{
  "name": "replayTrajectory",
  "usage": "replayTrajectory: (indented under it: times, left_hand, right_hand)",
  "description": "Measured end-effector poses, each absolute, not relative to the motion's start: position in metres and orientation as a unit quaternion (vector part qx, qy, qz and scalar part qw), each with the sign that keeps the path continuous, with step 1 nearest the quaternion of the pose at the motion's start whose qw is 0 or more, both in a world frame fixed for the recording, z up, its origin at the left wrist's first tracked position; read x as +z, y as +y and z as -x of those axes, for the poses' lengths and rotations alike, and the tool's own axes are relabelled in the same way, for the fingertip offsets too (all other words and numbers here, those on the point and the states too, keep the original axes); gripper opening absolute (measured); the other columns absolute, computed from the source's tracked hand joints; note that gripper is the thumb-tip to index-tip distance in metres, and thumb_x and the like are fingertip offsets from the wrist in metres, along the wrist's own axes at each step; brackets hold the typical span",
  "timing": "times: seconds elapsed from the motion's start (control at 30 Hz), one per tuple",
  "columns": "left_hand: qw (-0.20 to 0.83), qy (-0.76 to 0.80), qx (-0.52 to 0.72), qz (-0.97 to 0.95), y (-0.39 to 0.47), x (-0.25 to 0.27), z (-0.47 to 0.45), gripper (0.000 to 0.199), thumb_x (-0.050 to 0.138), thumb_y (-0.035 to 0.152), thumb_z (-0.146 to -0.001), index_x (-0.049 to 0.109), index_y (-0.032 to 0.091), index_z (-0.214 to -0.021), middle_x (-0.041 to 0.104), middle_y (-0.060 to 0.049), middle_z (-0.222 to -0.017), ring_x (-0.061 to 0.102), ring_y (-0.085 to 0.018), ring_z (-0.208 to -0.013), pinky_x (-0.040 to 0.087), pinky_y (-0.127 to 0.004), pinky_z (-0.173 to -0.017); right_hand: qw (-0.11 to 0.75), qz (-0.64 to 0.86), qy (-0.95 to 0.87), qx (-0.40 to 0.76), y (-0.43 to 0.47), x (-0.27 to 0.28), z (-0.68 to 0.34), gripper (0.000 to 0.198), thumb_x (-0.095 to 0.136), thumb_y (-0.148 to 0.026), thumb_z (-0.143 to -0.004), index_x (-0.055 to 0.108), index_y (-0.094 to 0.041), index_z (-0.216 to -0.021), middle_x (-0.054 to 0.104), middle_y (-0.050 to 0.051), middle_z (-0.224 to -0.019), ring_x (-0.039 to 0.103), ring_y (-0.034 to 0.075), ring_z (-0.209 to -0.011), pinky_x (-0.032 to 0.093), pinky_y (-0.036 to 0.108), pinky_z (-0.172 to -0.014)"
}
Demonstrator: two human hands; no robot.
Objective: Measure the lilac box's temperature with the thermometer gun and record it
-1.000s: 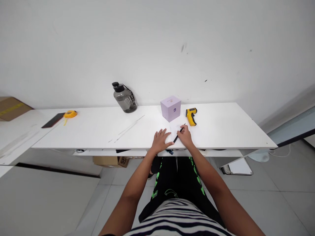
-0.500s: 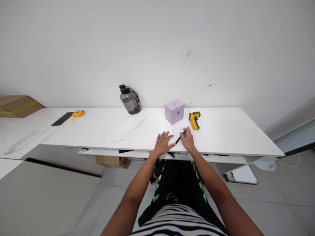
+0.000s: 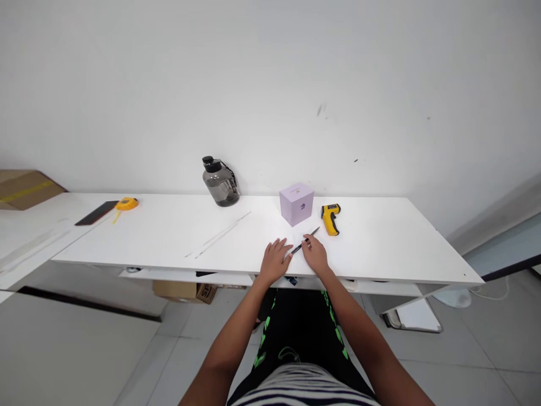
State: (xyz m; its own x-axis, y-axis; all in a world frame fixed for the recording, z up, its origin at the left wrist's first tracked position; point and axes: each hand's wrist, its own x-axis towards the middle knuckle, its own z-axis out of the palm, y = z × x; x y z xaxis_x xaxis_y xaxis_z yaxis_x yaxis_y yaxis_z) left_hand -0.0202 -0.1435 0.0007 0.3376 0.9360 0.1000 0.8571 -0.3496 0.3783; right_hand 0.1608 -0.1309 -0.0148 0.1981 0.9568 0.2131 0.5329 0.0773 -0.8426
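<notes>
A slim black pen-like tool with pale lettering and a grey pointed end slants over the white table, its point towards the back right. My right hand is closed around its middle, thumb and fingers pinching it. My left hand lies on the table with fingers spread; its thumb reaches to the tool's lower end, and I cannot tell whether it presses on it. Just behind the hands stands a lilac box with a small dark emblem. Right of the box lies a yellow and black infrared thermometer.
A grey translucent water jug with a black cap stands by the wall. Further left are a yellow tape measure, a dark flat object and a cardboard box. The white table ends near my body, with a shelf below.
The view has tilted slightly, so everything sits lower in the picture. The tool has shifted a little in my right hand, showing more of its grey end. My left hand stays spread beside it.
</notes>
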Motion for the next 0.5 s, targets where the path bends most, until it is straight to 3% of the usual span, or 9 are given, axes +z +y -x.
replayTrajectory:
  times: [0.07, 0.17, 0.27, 0.33, 0.4, 0.5]
  left_hand:
    - [0.129, 0.556, 0.153, -0.806, -0.144, 0.001, 0.02, 0.045, 0.041, 0.039, -0.103, 0.061, 0.027, -0.141, 0.048, -0.004, -0.163, 0.036, -0.028, -0.157, 0.024, -0.051, -0.131]
    - [0.129, 0.556, 0.157, -0.806, -0.144, 0.0, 0.019, 0.043, 0.042, 0.038, -0.102, 0.063, 0.026, -0.138, 0.05, -0.005, -0.162, 0.038, -0.028, -0.155, 0.027, -0.052, -0.13]
    - [0.138, 0.554, 0.169, -0.803, -0.143, -0.001, 0.02, 0.04, 0.045, 0.038, -0.101, 0.065, 0.026, -0.133, 0.051, -0.005, -0.161, 0.039, -0.029, -0.155, 0.027, -0.053, -0.129]
    - [0.157, 0.558, 0.199, -0.791, -0.14, -0.004, 0.021, 0.037, 0.048, 0.04, -0.099, 0.066, 0.026, -0.128, 0.056, -0.005, -0.156, 0.043, -0.029, -0.153, 0.028, -0.052, -0.129]
    - [0.19, 0.579, 0.254, -0.751, -0.134, -0.006, 0.021, 0.039, 0.05, 0.041, -0.098, 0.062, 0.025, -0.131, 0.06, -0.007, -0.152, 0.052, -0.027, -0.145, 0.036, -0.048, -0.125]
    - [0.243, 0.633, 0.324, -0.66, -0.111, -0.007, 0.016, 0.066, 0.059, 0.047, -0.093, 0.039, 0.022, -0.151, 0.05, -0.014, -0.159, 0.063, -0.027, -0.132, 0.042, -0.049, -0.119]
  right_hand:
    - [0.405, 0.618, -0.636, 0.22, -0.13, -0.014, -0.161, 0.039, 0.051, -0.036, -0.091, 0.071, -0.023, -0.122, 0.074, 0.01, -0.102, 0.068, 0.024, -0.086, 0.055, 0.042, -0.087]
    - [0.35, 0.6, -0.691, 0.202, -0.122, -0.007, -0.17, 0.032, 0.053, -0.035, -0.093, 0.075, -0.024, -0.114, 0.074, 0.011, -0.1, 0.068, 0.025, -0.086, 0.054, 0.041, -0.084]
    - [0.346, 0.644, -0.668, 0.14, -0.102, 0.008, -0.19, 0.034, 0.05, -0.034, -0.097, 0.074, -0.019, -0.115, 0.071, 0.02, -0.113, 0.063, 0.036, -0.109, 0.048, 0.052, -0.095]
    - [0.313, 0.712, -0.626, 0.061, -0.084, 0.018, -0.205, 0.041, 0.057, -0.033, -0.094, 0.067, -0.016, -0.13, 0.061, 0.025, -0.135, 0.053, 0.042, -0.128, 0.041, 0.059, -0.103]
    - [0.251, 0.764, -0.593, 0.049, -0.065, 0.025, -0.217, 0.061, 0.065, -0.034, -0.089, 0.053, -0.014, -0.145, 0.049, 0.027, -0.151, 0.041, 0.045, -0.142, 0.034, 0.062, -0.109]
    - [0.178, 0.803, -0.561, 0.092, -0.042, 0.026, -0.226, 0.076, 0.063, -0.042, -0.092, 0.035, -0.014, -0.157, 0.046, 0.025, -0.154, 0.043, 0.039, -0.142, 0.036, 0.055, -0.109]
